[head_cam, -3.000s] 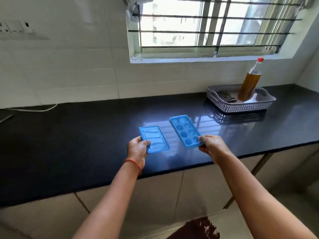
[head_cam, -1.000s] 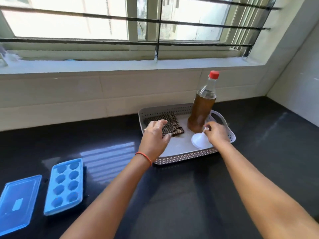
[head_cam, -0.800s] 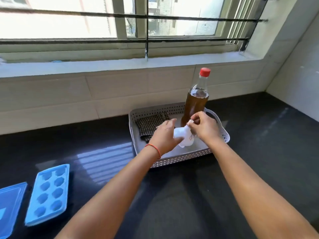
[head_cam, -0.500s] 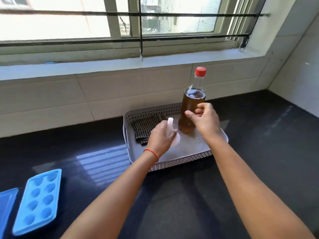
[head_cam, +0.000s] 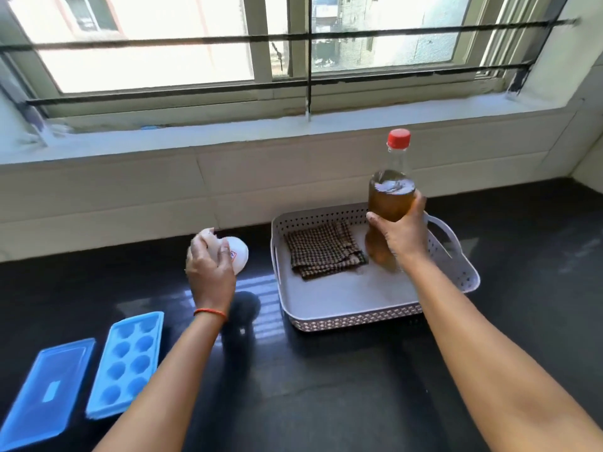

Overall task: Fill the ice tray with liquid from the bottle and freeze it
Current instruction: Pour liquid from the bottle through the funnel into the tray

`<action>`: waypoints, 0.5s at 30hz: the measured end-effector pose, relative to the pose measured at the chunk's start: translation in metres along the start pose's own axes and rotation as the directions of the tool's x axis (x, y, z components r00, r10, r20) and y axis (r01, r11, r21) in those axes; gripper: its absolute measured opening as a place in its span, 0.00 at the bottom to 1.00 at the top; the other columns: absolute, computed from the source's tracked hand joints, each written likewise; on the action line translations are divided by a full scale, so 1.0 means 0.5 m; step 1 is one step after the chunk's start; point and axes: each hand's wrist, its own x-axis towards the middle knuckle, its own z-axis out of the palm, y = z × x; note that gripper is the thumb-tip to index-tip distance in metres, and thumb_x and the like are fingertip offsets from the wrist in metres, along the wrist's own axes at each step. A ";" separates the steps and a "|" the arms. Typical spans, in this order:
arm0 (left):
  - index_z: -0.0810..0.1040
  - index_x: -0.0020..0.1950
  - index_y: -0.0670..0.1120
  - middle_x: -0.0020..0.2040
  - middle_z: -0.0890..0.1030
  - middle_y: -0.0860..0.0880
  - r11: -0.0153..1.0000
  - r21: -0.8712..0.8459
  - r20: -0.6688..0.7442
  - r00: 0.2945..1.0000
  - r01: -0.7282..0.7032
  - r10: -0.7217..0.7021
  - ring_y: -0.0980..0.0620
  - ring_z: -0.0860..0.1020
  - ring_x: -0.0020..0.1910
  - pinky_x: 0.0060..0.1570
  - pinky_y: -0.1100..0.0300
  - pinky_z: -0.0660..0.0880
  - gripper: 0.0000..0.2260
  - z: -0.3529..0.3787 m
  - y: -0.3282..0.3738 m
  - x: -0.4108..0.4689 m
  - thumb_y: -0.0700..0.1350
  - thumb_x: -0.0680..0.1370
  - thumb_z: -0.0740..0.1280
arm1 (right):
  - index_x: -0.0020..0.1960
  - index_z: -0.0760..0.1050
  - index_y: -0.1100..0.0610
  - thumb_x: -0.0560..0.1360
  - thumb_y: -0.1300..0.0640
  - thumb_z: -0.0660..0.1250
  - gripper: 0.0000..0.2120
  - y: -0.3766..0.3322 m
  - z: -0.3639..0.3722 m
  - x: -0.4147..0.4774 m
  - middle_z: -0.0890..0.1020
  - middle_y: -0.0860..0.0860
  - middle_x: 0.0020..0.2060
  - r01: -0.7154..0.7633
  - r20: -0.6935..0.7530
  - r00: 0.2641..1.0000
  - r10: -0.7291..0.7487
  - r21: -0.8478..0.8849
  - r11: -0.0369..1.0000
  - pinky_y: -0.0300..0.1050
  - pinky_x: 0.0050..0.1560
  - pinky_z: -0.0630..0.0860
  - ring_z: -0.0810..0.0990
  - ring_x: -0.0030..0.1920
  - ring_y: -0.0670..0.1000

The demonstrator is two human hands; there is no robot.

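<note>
The blue ice tray (head_cam: 127,365) lies with its cups showing on the black counter at the lower left, its flat blue lid (head_cam: 45,391) beside it. My right hand (head_cam: 403,234) is wrapped around a clear bottle (head_cam: 390,197) of brown liquid with a red cap, held upright and lifted above the basket. My left hand (head_cam: 210,272) holds a white funnel (head_cam: 236,254) in the air over the counter, left of the basket.
A white perforated basket (head_cam: 456,256) with handles sits on the counter (head_cam: 359,386) near the wall, a folded checked cloth (head_cam: 324,252) inside it. A tiled wall and window sill run behind. The counter meets a side wall at the far right.
My right hand has closed on the bottle and raised it off the basket floor. My left hand has carried the funnel leftward out of the basket.
</note>
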 end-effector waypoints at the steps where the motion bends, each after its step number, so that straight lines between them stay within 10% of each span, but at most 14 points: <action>1: 0.73 0.62 0.40 0.58 0.78 0.39 1.000 0.025 0.020 1.000 0.014 -0.014 0.39 0.75 0.57 0.58 0.52 0.68 0.14 -0.011 -0.025 -0.002 0.40 0.77 0.65 | 0.69 0.58 0.54 0.65 0.51 0.77 0.40 -0.014 0.005 -0.013 0.71 0.54 0.63 0.040 0.002 0.999 -0.040 0.023 0.999 0.45 0.55 0.72 0.72 0.58 0.51; 5: 0.70 0.63 0.42 0.58 0.80 0.40 0.991 0.119 0.171 0.981 0.067 -0.087 0.38 0.77 0.55 0.54 0.52 0.70 0.14 -0.038 -0.092 -0.016 0.41 0.78 0.64 | 0.68 0.58 0.55 0.65 0.48 0.77 0.40 -0.109 0.022 -0.065 0.72 0.52 0.61 0.139 0.057 0.988 -0.147 0.120 0.983 0.29 0.43 0.70 0.74 0.53 0.48; 15: 0.67 0.69 0.36 0.66 0.72 0.36 0.995 0.104 0.303 0.952 0.004 -0.035 0.40 0.71 0.66 0.65 0.54 0.65 0.22 -0.122 -0.086 0.007 0.43 0.78 0.65 | 0.67 0.58 0.51 0.63 0.49 0.78 0.40 -0.295 0.096 -0.260 0.75 0.54 0.59 0.062 0.396 0.904 -0.164 0.257 0.965 0.56 0.56 0.77 0.78 0.55 0.54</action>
